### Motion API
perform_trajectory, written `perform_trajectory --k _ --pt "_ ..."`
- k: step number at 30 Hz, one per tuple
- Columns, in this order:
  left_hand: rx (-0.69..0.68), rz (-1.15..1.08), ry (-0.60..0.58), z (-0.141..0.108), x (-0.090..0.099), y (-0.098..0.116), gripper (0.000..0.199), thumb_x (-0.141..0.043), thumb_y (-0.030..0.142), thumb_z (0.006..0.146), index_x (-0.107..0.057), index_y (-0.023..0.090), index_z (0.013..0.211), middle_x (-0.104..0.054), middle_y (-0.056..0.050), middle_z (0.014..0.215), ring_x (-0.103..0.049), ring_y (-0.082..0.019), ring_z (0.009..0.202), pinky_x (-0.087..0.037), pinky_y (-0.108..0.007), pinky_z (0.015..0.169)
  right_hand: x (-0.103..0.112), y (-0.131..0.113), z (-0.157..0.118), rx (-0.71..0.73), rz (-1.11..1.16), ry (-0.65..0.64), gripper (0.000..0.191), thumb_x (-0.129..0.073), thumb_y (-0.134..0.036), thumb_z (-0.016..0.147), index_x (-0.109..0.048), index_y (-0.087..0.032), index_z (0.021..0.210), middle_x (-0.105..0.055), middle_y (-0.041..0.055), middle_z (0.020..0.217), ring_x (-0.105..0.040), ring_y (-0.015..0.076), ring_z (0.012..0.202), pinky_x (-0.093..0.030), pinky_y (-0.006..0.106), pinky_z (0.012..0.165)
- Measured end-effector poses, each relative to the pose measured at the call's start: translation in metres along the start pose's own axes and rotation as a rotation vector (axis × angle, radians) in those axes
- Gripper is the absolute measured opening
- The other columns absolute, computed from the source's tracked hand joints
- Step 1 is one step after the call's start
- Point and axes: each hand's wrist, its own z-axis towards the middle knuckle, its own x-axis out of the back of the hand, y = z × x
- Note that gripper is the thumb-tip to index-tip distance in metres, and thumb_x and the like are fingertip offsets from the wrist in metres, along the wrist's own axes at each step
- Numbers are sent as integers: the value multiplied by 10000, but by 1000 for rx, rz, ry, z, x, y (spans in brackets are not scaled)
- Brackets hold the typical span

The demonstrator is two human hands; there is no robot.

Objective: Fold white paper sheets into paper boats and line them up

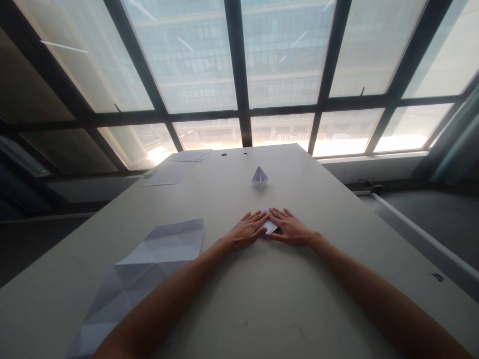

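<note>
A small folded white paper [270, 227] lies on the white table [284, 299], partly covered by both hands. My left hand [247, 231] rests flat on its left side, fingers spread. From the right, my right hand [289, 227] lies over the paper's other side, its fingers also stretched out. The fingertips of the two hands nearly meet at the paper's top. Beyond the hands stands a pointed folded paper shape [259, 177].
A large creased paper sheet [164, 244] lies at the left, partly beneath my left forearm. Further back on the left are flat white sheets [168, 173]. Two small dark spots sit near the far edge, and a dark mark [437, 277] at the right.
</note>
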Motion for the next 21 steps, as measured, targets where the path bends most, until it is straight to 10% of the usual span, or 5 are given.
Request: perform_trajectory --k 5,21 --pt "23 38 61 2 -6 -2 620 -258 549 1016 -222 244 1554 -223 -28 1607 -167 -175 1491 -95 -383 1210 -2 -1 2 -59 19 -1 633 -191 -528 1016 -238 -194 1551 -207 81 1603 -147 212 1488 -83 462 1205" --pt "66 110 119 0 -8 1 779 -295 702 939 -232 222 1550 -292 -97 1587 -208 -247 1479 -121 -425 1200 -11 -2 3 -18 9 60 750 -413 -530 956 -165 -170 1566 -236 122 1595 -174 251 1483 -64 519 1197"
